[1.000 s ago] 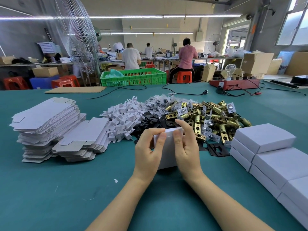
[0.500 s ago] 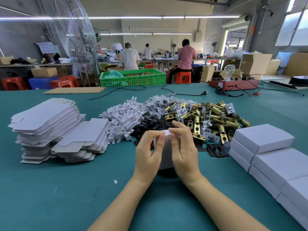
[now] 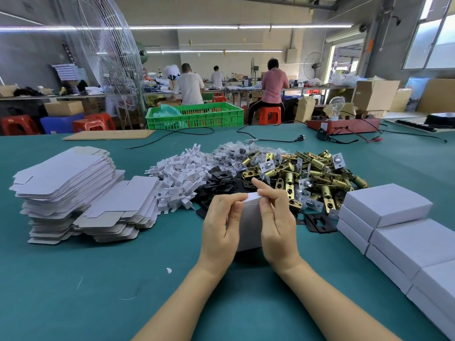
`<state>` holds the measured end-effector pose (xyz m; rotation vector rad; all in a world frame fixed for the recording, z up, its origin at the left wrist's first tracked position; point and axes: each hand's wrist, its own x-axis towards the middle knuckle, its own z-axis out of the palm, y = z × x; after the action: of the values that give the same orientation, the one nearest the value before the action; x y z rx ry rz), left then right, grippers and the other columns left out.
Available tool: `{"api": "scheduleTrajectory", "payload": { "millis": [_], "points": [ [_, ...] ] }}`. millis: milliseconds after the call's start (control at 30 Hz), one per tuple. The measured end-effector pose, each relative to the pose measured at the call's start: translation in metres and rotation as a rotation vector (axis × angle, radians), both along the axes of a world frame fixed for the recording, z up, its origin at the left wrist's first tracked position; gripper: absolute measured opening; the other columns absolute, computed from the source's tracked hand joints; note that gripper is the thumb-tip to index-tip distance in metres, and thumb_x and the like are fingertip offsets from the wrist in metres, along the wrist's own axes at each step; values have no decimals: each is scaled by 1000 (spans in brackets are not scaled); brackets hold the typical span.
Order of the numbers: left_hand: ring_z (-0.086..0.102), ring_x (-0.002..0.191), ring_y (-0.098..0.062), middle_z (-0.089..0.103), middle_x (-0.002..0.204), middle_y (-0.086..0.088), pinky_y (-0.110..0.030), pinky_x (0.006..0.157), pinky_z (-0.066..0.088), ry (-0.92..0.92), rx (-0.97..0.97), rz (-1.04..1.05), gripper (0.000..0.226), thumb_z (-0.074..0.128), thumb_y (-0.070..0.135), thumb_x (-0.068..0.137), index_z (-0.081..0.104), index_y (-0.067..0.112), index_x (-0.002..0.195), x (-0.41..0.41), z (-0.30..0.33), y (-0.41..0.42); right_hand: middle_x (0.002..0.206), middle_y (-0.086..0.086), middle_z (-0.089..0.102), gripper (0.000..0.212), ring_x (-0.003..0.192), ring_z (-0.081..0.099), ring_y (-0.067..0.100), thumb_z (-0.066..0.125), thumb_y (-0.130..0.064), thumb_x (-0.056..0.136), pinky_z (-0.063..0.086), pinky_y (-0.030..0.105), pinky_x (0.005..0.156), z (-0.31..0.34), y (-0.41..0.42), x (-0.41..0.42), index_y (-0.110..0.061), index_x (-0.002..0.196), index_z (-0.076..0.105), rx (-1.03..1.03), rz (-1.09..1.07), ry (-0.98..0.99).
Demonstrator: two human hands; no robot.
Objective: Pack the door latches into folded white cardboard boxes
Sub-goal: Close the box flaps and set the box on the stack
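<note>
Door latches (image 3: 307,178) lie heaped on the green desk (image 3: 98,291) behind the hands; left hand (image 3: 221,227) and right hand (image 3: 277,225) pinch the white box (image 3: 248,227) upright between curled fingers (image 3: 261,187); finished boxes (image 3: 398,230) stacked right.

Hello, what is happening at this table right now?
A person is closing a small white box on the green table. The left hand and right hand both pinch its top flap. Behind lie brass latches; flat unfolded cartons sit to the left, finished boxes to the right.
</note>
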<state>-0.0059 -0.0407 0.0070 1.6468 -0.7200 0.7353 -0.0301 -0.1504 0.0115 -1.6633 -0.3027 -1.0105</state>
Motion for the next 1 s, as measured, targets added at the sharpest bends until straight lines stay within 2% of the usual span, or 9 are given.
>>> {"api": "scheduleTrajectory", "payload": {
  "millis": [133,333,467,567,633,733,833,933,1000],
  "points": [
    [59,92,-4,65,98,2,-16,82,44,64,-17,-20,16,46,27,100,61,25,105,-1,0,0,130,-17,56,26,112,60,12,40,-12,97,41,11,89,-2,-3,0,-36,100,48,-19,21,12],
    [58,83,-1,64,94,-2,-12,77,42,106,24,-76,14,52,21,95,59,26,106,-1,1,3,134,-11,53,9,115,57,1,40,-30,96,42,12,89,-6,-6,3,-37,101,43,-67,56,34],
    [60,90,-1,66,97,-5,-12,81,44,103,39,-90,14,56,18,92,60,23,105,1,1,4,132,-10,53,13,97,63,4,43,-35,94,47,17,81,-5,-5,3,-46,102,41,-107,29,26],
    [58,86,2,65,95,1,-12,79,43,120,36,-88,16,55,20,93,58,29,105,1,0,3,130,-11,53,17,94,64,10,45,-32,95,50,23,79,-6,-4,4,-47,101,41,-104,13,54],
    [58,88,4,63,98,9,-10,79,42,150,43,-85,20,53,23,95,54,37,109,2,-2,3,122,-15,55,19,92,63,7,47,-27,95,48,20,77,-9,-4,5,-45,99,40,-95,6,108],
    [58,92,6,60,111,19,-9,79,44,304,66,-85,37,56,26,98,41,49,122,4,-5,5,95,-17,58,23,78,56,-2,45,-34,94,41,12,64,-10,-7,6,-50,109,43,-51,61,256],
    [64,93,4,62,112,15,-19,80,53,578,9,-154,54,63,30,94,30,46,134,9,-7,6,108,-7,61,38,85,59,6,47,-30,100,47,16,71,-9,-11,9,-62,119,42,28,183,386],
    [66,96,-3,67,116,4,-21,78,55,702,-20,-137,28,64,33,93,51,34,117,15,-7,7,105,7,62,42,92,63,21,49,-25,100,53,33,80,-6,-12,13,-60,121,42,134,228,464],
    [66,98,-9,68,115,1,-25,81,56,746,-54,-109,23,64,29,94,54,27,114,17,-7,6,102,17,63,39,93,64,29,52,-22,99,55,41,82,-5,-14,15,-51,124,45,197,232,512]
  ]
}}
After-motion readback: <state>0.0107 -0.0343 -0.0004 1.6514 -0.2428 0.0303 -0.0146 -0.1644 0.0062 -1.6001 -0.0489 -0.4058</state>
